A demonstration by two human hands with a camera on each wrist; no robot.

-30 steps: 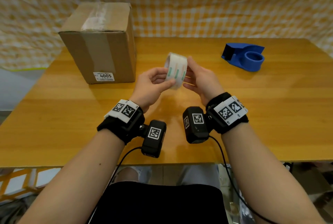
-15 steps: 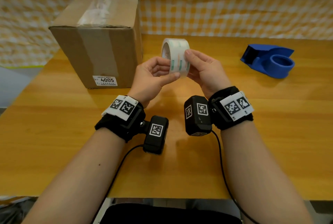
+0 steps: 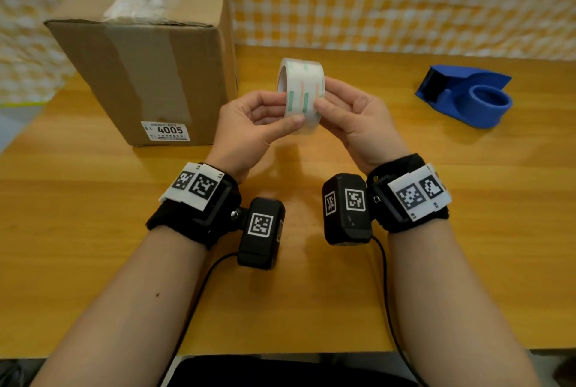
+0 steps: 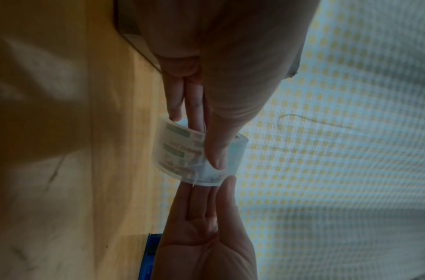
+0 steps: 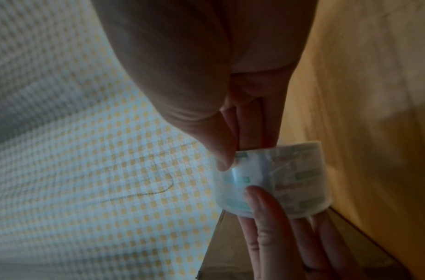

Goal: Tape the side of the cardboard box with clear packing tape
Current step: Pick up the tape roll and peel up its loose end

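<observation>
Tape roll point(image 3: 301, 95) held above table point(image 3: 436, 199): left hand point(image 3: 249, 129) pinches it thumb-over-fingers; right hand point(image 3: 358, 118) pinches opposite side. Box point(image 3: 149, 53) untouched.

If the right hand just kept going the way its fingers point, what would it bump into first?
The right hand points leftward at the tape roll it already pinches. Past the roll it would probably meet the left hand first, then perhaps the cardboard box, though depth is hard to judge.
</observation>
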